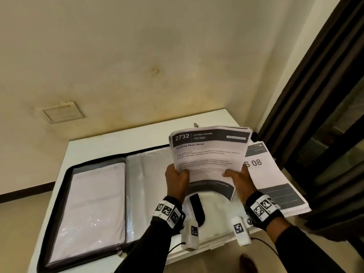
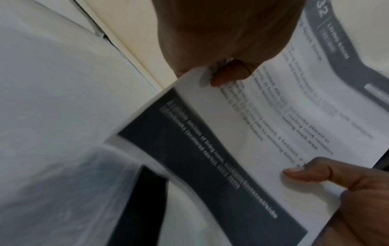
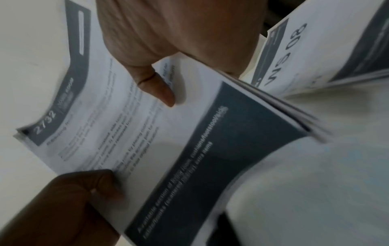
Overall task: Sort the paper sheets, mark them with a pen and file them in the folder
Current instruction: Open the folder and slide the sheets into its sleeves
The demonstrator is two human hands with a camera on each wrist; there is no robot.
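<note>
Both hands hold one bundle of paper sheets [image 1: 208,154] up over the open folder [image 1: 94,194]. The left hand [image 1: 176,179] grips the bundle's lower left edge, thumb curled onto the printed face and fingers behind. The right hand [image 1: 239,179] pinches the lower right edge, thumb lying flat across the front page. The right wrist view shows that thumb pressed on the text and the fanned edges of several sheets beside the palm.

The top sheet carries a dark header band reading "2732" and "LIVING ROOM", with the heading "Reading Nook Setup" beneath. Its bottom part, with a dark band of white text, curls down toward the folder. The bundle leans away from the person, its top edge farthest off.

The folder lies flat on the white worktop [image 1: 110,134], dark zip border around it, with clear plastic sleeves on both halves. The left sleeve holds a pale sheet. A black strap [image 1: 197,207] lies on the right half, just below the held sheets.

A second stack of sheets [image 1: 275,184] rests on the worktop to the right of the folder, partly behind the right hand; its top page shows large characters ending "S 08" and dark bands. A small dark tip, perhaps a pen, peeks above the bundle's top edge, too hidden to tell.

Each wrist wears a band with black-and-white markers. A dark curtain hangs at the right.
</note>
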